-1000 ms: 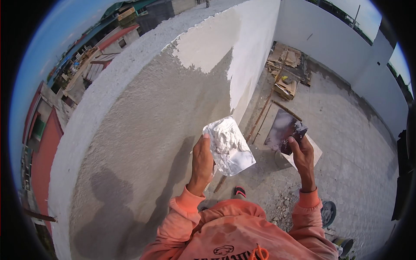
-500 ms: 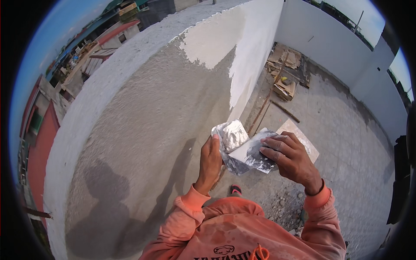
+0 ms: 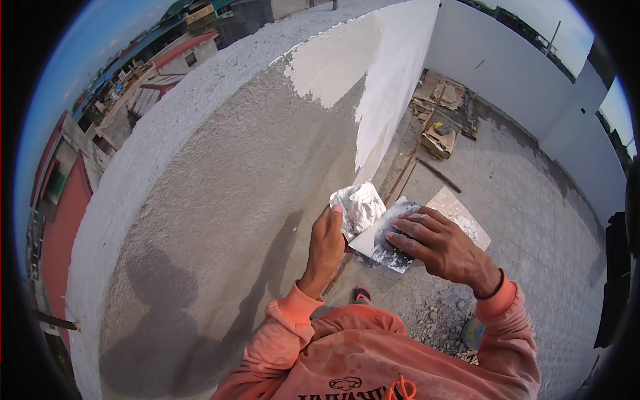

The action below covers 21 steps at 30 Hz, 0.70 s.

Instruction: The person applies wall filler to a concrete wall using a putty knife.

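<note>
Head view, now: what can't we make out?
Head view, left hand: most fingers hidden behind the plate.
Head view, plate: lower right covered by the blade.
Head view, right hand: thumb hidden beneath the blade.
Head view, round container: partly hidden by the right sleeve.
Head view, rooftop clutter: too small to identify.

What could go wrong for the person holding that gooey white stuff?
The white paste sits in a thick lump on the plate, so it might slide off if the plate tilts. The blade overlaps the plate, so a hard push could knock the plate from the left hand's grip. Rubble lies on the floor near the foot, so a step there might slip.
</note>
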Tool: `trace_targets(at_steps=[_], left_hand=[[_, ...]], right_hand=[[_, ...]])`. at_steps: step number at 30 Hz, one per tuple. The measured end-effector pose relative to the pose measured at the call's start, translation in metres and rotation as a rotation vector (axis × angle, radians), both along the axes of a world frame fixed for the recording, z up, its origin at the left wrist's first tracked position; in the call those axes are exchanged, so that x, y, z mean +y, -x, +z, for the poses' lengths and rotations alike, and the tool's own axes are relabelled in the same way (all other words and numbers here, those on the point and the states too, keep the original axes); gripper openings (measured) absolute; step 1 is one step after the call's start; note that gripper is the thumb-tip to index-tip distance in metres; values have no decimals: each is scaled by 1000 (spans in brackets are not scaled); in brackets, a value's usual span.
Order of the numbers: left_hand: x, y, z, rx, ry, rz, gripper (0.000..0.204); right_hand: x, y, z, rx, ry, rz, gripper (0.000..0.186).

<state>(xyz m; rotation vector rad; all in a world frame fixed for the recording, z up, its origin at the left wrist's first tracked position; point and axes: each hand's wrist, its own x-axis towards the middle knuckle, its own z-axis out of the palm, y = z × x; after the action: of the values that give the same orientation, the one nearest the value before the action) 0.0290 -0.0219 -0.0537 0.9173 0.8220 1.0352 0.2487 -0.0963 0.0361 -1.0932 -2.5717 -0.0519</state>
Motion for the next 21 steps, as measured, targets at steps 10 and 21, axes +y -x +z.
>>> trace_targets(at_steps=[10,21], left_hand=[[1,-2,-8,3,-75,50,39],[9,-7,-30,-47,41,68,38]], right_hand=[[6,1,8,-82,113,47,37],[38,-29,24,-149,576,129,43]])
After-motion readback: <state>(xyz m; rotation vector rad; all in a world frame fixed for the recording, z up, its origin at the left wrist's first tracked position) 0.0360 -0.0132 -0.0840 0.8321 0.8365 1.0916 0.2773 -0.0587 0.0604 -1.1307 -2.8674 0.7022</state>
